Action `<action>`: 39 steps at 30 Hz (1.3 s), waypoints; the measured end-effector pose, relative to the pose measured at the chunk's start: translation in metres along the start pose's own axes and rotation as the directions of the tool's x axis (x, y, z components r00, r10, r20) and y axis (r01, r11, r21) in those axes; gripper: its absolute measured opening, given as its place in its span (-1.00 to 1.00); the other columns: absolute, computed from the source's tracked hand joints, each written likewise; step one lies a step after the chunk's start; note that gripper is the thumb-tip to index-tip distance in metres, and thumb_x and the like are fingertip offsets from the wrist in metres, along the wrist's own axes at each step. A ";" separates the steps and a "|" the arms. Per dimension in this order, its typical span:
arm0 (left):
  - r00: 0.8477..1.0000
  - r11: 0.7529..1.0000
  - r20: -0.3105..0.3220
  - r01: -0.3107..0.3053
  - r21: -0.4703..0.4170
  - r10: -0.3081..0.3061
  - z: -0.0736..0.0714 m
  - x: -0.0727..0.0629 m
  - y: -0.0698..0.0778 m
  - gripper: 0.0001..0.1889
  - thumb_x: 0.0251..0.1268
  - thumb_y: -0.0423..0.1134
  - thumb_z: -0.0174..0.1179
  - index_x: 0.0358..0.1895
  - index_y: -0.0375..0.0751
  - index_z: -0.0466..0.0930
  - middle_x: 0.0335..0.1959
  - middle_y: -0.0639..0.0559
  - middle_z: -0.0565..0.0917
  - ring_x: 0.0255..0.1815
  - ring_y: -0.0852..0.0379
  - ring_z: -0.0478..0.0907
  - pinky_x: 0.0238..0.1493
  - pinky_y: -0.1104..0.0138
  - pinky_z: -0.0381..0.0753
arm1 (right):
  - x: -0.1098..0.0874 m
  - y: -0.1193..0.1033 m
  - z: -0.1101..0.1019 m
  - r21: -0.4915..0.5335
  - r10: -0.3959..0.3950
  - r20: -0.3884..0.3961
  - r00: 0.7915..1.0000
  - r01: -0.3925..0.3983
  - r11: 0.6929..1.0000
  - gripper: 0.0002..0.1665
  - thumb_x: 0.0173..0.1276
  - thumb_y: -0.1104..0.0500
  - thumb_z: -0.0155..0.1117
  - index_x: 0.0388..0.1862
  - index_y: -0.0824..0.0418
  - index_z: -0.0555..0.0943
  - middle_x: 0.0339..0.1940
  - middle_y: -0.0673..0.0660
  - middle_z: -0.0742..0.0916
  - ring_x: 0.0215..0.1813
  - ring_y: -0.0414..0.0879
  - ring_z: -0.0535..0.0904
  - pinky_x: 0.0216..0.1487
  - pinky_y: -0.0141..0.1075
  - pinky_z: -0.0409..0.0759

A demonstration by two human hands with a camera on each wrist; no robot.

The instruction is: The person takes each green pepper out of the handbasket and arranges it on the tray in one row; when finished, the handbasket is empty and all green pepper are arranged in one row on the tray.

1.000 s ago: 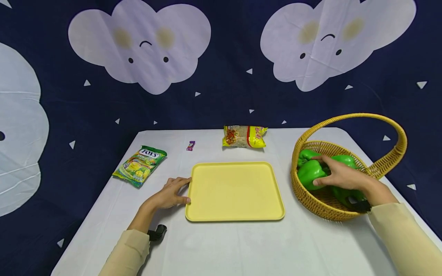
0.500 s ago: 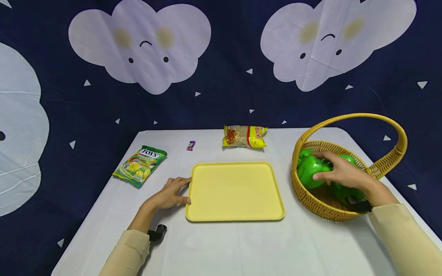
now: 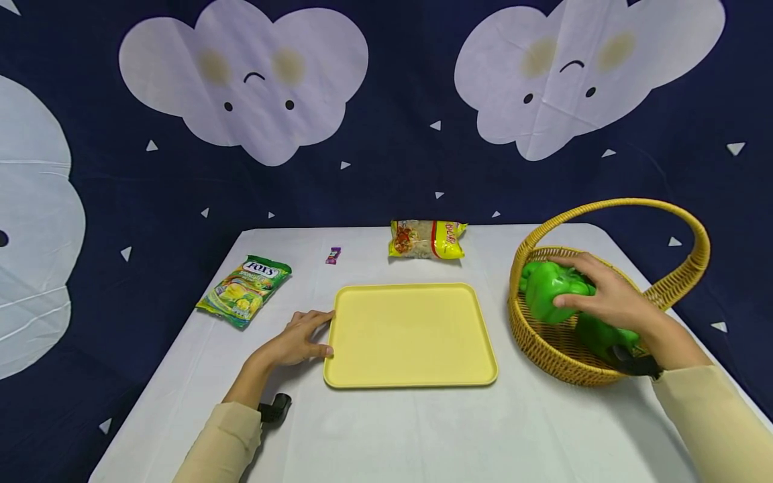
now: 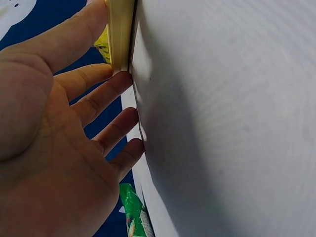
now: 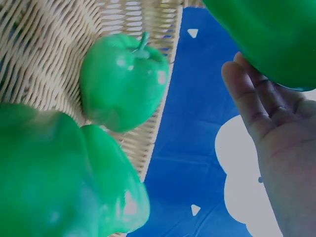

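And grips it firmly: holds a glossy green bell pepper (image 3: 555, 293) in the right hand (image 3: 606, 295), with the thumb on the near side and fingers over the top, at the left part of a round golden wicker basket with one tall arched handle (image 3: 540, 354). Shows up again in the right wrist view, at the top right corner against the fingers, apart from the other green bell peppers (image 5: 123, 81). Cannot tell whether it touches the basket.

Over to the left hand (image 3: 297, 340), well apart from the right: touches the left rim of a pale yellow rectangular tray with rounded corners (image 3: 410, 335), fingers extended and spread. Wears a beige sleeve (image 3: 220, 439) on each arm.

Further out, to the labels! Reads FOX'S on a white badge: a green and yellow plastic packet (image 3: 247, 290), lying askew on the white tablecloth (image 3: 398, 436). Behind the tray, a clear and yellow plastic packet (image 3: 427, 239) with red writing too small to read. Between the two packets, a tiny purple wrapper (image 3: 333, 255), also illegible. Right at the back, a navy cloth backdrop (image 3: 410, 181) printed with pale clouds and white triangles.
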State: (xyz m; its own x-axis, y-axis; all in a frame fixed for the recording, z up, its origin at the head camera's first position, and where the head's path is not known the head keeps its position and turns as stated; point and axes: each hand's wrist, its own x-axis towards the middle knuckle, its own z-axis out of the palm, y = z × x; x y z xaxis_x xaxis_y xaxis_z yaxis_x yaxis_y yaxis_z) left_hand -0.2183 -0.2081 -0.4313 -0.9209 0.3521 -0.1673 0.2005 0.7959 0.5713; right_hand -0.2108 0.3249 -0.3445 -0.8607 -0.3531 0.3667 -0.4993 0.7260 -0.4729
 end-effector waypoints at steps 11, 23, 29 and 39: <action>1.000 1.000 -0.014 -0.017 0.014 0.017 0.000 -0.001 0.000 -0.14 0.02 -0.04 0.38 0.42 -0.13 0.21 0.34 -0.10 0.36 0.24 -0.07 0.19 0.30 -0.13 0.20 | -0.007 -0.026 0.003 -0.002 -0.078 -0.015 0.997 0.078 0.997 -0.05 -0.13 0.27 0.56 0.32 0.10 0.41 0.01 -0.07 0.48 -0.15 -0.38 0.32 -0.30 -0.46 0.39; 1.000 1.000 -0.010 -0.014 -0.003 0.014 0.001 0.000 0.000 -0.15 0.03 -0.05 0.38 0.42 -0.11 0.20 0.30 -0.09 0.39 0.21 -0.05 0.22 0.28 -0.12 0.21 | 0.003 -0.055 0.025 0.050 -0.199 -0.009 0.980 0.199 0.979 -0.02 -0.17 0.24 0.59 0.32 0.13 0.39 0.12 -0.04 0.49 -0.01 -0.40 0.36 -0.08 -0.58 0.37; 1.000 1.000 -0.013 -0.021 -0.015 0.021 0.001 -0.001 0.000 -0.15 0.02 -0.06 0.38 0.42 -0.13 0.20 0.29 -0.10 0.39 0.22 -0.07 0.22 0.29 -0.14 0.20 | 0.013 -0.068 0.043 0.087 -0.220 -0.001 0.975 0.220 0.972 -0.03 -0.17 0.19 0.59 0.31 0.14 0.39 0.13 0.00 0.50 0.02 -0.38 0.34 -0.05 -0.54 0.36; 0.999 0.999 -0.003 -0.032 -0.012 0.032 0.000 -0.003 -0.001 -0.14 0.05 -0.04 0.36 0.44 -0.15 0.17 0.29 -0.13 0.38 0.22 -0.10 0.22 0.31 -0.16 0.17 | 0.030 -0.089 0.078 0.132 -0.196 0.036 0.980 0.190 0.973 -0.08 -0.07 0.07 0.55 0.32 0.10 0.37 0.10 0.06 0.49 -0.01 -0.22 0.41 -0.08 -0.30 0.50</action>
State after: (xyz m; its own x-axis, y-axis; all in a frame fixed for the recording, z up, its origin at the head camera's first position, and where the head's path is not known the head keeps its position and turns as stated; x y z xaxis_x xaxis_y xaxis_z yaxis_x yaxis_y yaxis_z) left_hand -0.2160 -0.2094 -0.4315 -0.9150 0.3759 -0.1465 0.2259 0.7783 0.5859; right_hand -0.1999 0.2036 -0.3533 -0.7489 -0.5101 0.4230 -0.6625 0.5611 -0.4963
